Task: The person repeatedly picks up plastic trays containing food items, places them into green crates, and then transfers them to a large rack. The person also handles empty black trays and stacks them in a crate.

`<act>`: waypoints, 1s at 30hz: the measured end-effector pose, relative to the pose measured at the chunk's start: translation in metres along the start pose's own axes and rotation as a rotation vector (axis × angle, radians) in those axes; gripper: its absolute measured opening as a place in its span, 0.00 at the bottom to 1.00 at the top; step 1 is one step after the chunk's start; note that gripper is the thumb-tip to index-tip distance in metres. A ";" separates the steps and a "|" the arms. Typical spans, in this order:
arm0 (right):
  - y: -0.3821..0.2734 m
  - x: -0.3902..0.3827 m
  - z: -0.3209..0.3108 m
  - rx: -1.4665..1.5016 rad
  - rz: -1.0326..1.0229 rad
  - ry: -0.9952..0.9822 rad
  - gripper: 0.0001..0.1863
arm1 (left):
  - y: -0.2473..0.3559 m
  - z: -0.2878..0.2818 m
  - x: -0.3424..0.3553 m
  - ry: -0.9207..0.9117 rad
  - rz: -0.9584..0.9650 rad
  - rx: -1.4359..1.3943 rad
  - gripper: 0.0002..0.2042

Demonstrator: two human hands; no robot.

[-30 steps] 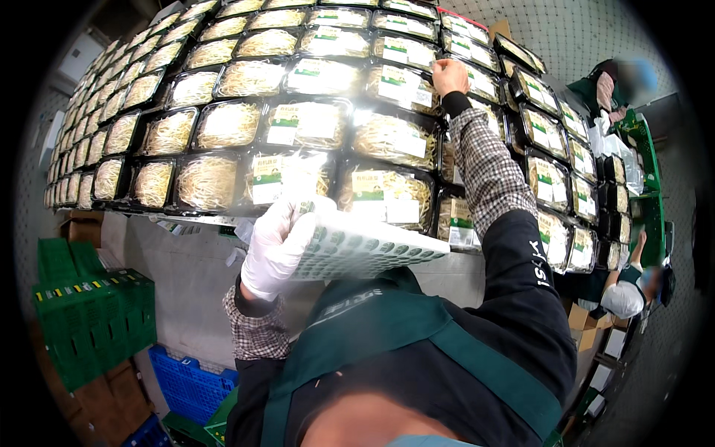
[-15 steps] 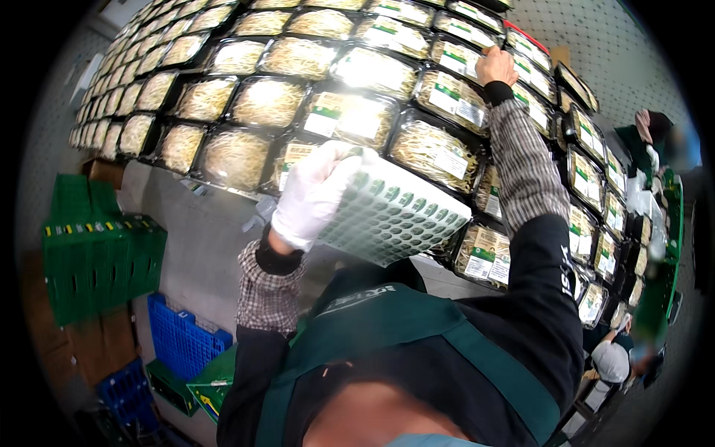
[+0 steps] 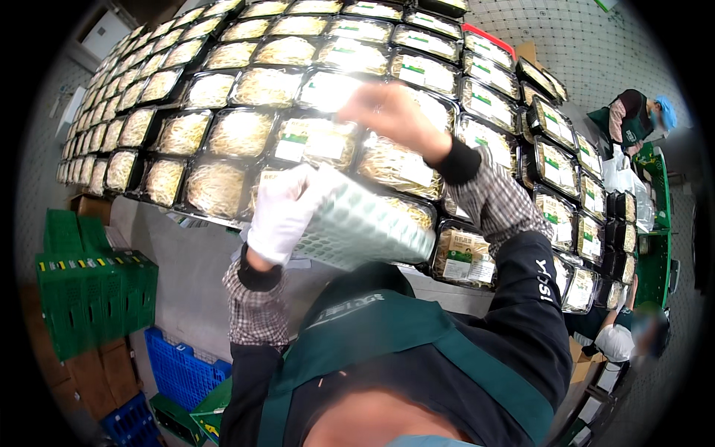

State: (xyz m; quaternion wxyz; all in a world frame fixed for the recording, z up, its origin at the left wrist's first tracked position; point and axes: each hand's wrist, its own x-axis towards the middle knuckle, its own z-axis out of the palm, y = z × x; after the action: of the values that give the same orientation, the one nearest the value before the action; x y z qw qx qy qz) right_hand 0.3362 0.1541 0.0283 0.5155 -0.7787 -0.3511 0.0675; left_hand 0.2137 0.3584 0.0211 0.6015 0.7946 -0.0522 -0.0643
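My left hand, in a white glove, is closed on the upper left corner of a pale green sticker sheet with rows of small green labels. The sheet slants over the near row of packs and is blurred. My bare right hand hovers above the packs to the right of the glove. Motion smears its fingers, so I cannot see whether they hold anything. Below and around both hands stand black trays of bean sprouts under clear film, such as this labelled pack. Other packs farther left, like this tray, show no label.
Green crates are stacked at the left, with a blue pallet below them. Stacked packs line the right side. A co-worker stands at the far right by a green rack; another person is lower right.
My right hand has left the labelled packs at the upper right and swung left toward the sticker sheet. My left hand still grips the sheet. The whole view has shifted a little.
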 end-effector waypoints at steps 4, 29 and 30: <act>0.182 0.037 -0.144 -0.308 0.418 0.813 0.13 | 0.023 -0.003 -0.015 -0.428 0.007 -0.206 0.10; 0.108 0.042 -0.075 0.211 0.307 -0.424 0.17 | -0.005 -0.050 -0.017 0.564 0.183 -0.063 0.09; 0.071 0.029 -0.048 0.252 0.279 -0.465 0.18 | -0.007 -0.053 -0.020 0.595 0.209 -0.097 0.09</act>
State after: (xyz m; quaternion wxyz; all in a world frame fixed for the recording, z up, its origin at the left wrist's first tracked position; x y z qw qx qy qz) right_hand 0.4135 0.1201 -0.0024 0.4995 -0.7130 -0.3382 0.3575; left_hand 0.2023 0.4138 0.0294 0.6307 0.7394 0.0479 0.2305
